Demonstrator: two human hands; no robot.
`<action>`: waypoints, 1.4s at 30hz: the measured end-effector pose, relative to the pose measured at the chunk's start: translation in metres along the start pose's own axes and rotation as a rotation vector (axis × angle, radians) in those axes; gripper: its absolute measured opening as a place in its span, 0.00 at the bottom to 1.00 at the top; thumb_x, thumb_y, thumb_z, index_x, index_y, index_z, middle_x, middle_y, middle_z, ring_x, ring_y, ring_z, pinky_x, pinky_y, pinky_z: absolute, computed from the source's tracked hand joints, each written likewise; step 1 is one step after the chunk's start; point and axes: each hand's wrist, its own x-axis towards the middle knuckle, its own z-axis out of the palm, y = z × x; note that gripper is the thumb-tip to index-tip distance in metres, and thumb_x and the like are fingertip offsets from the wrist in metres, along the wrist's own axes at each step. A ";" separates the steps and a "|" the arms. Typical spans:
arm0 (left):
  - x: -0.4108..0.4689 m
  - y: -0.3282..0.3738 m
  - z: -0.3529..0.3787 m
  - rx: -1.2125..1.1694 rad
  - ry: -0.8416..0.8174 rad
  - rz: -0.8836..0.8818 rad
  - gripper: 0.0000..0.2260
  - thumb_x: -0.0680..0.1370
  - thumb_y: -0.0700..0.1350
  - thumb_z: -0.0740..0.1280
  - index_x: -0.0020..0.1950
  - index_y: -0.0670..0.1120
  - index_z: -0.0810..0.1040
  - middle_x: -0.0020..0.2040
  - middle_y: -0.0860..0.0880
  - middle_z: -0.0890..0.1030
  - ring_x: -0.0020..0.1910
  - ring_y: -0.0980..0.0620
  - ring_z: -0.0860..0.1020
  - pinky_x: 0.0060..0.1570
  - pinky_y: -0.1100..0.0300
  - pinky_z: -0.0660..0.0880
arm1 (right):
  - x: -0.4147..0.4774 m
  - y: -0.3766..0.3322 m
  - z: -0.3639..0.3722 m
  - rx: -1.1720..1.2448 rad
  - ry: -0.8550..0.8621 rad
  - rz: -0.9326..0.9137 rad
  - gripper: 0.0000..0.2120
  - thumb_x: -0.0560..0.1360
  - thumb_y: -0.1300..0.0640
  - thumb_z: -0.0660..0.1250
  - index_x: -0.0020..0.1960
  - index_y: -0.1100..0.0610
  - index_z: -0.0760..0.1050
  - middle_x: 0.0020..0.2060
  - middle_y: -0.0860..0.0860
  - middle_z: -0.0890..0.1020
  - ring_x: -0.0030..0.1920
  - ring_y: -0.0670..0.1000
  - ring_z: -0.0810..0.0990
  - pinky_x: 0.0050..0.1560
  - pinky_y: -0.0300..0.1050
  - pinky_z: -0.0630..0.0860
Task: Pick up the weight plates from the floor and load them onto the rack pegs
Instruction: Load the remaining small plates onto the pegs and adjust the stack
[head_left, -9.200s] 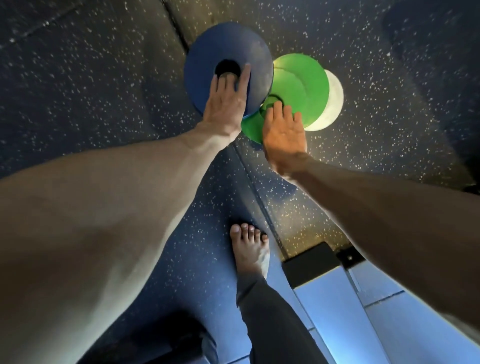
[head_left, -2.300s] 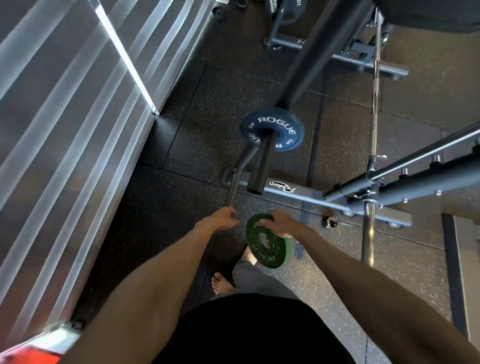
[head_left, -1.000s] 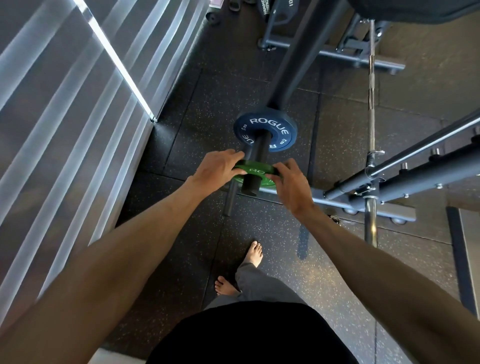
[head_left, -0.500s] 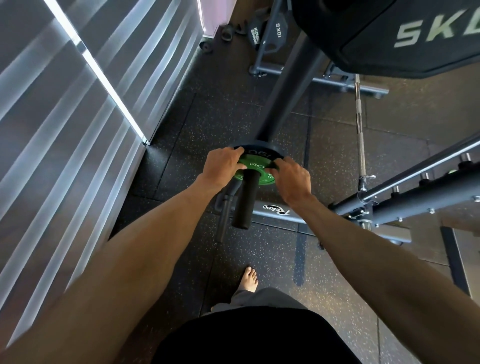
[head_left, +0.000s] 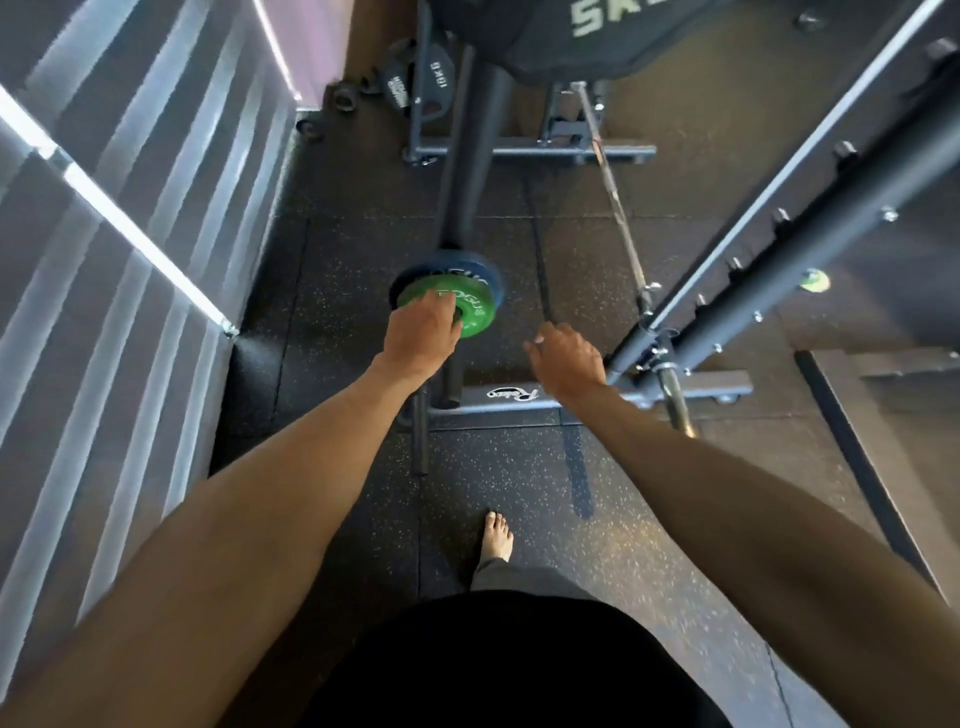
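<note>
The green plate sits on the twelve-to-six peg against the blue plate; the nearer left hand lies on its face, grip unclear; the right hand hangs loose, empty, at four o'clock.

The left hand covers the near edge of the green plate and part of the peg, the blue plate shows only as a rim, and the lettering on the pad runs off the top edge.
</note>
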 end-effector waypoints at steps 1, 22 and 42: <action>-0.006 0.014 0.000 -0.034 -0.029 0.039 0.10 0.79 0.47 0.65 0.53 0.41 0.76 0.47 0.42 0.81 0.43 0.41 0.81 0.38 0.50 0.78 | -0.015 0.008 -0.001 0.003 -0.017 0.037 0.16 0.82 0.49 0.59 0.62 0.59 0.75 0.57 0.60 0.80 0.57 0.62 0.81 0.55 0.53 0.76; -0.087 0.447 0.139 -0.016 -0.899 0.643 0.09 0.79 0.49 0.64 0.54 0.46 0.79 0.54 0.44 0.82 0.56 0.43 0.80 0.49 0.56 0.73 | -0.286 0.359 -0.012 0.269 -0.146 0.734 0.16 0.82 0.51 0.60 0.63 0.58 0.77 0.59 0.59 0.81 0.58 0.60 0.80 0.55 0.50 0.77; 0.061 0.738 0.274 0.007 -1.009 0.552 0.09 0.79 0.49 0.64 0.55 0.47 0.79 0.56 0.46 0.81 0.55 0.45 0.79 0.53 0.54 0.74 | -0.218 0.686 -0.096 0.289 -0.260 0.727 0.17 0.83 0.51 0.58 0.65 0.59 0.75 0.60 0.60 0.81 0.57 0.61 0.81 0.55 0.53 0.78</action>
